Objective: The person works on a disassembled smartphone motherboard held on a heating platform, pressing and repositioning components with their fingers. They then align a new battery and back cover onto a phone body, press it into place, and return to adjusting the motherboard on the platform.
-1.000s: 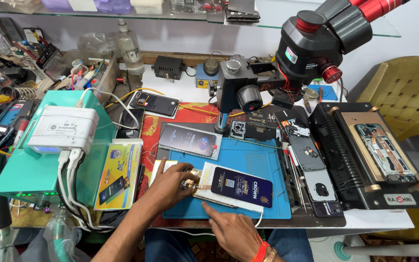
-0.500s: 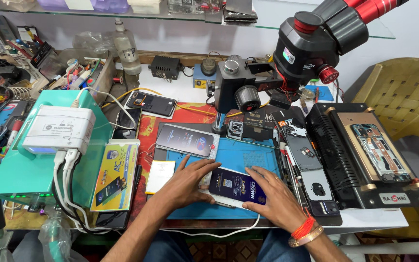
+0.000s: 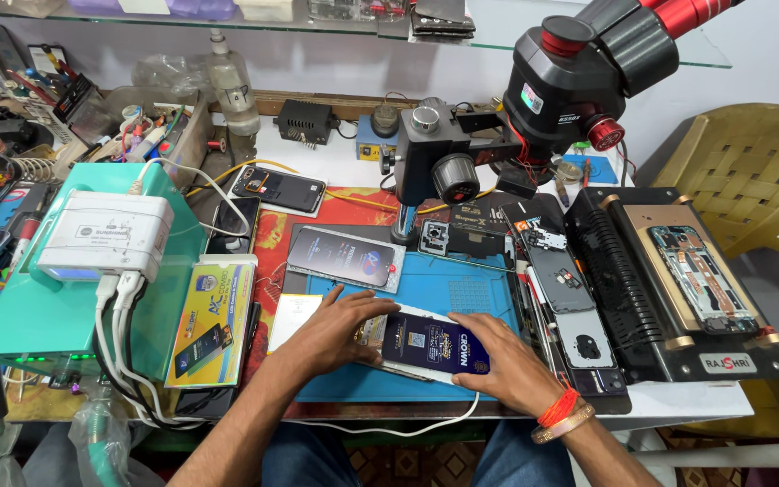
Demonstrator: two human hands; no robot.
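My left hand (image 3: 335, 329) and right hand (image 3: 498, 361) press flat, fingers spread, gripping nothing, on the dark blue packet (image 3: 435, 345) lying on the blue mat (image 3: 462, 293) atop the counter (image 3: 678, 401).

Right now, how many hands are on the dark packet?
2: the left hand presses its left end, the right hand covers its right end, on the blue mat.

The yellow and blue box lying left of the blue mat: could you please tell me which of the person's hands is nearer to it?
Left. The left hand rests just right of the yellow and blue box; the right hand lies farther right.
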